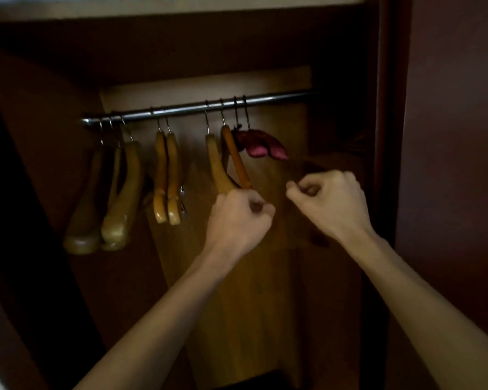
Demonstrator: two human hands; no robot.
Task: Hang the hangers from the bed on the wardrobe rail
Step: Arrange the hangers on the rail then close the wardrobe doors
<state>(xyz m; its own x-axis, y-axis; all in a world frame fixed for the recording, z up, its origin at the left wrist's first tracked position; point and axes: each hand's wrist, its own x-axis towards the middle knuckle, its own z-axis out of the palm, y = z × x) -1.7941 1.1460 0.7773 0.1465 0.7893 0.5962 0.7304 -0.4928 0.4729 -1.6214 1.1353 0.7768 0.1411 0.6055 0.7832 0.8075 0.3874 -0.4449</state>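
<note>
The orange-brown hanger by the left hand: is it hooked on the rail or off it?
On. The orange-brown hanger has its hook over the rail; the left hand grips its lower end.

1. The view is dim; light falls on the pale wooden back panel (254, 88).
2. The shiny metal wardrobe rail (197, 106) shows glare.
3. Left and right edges sink into shadow, soft and slightly blurred.
</note>
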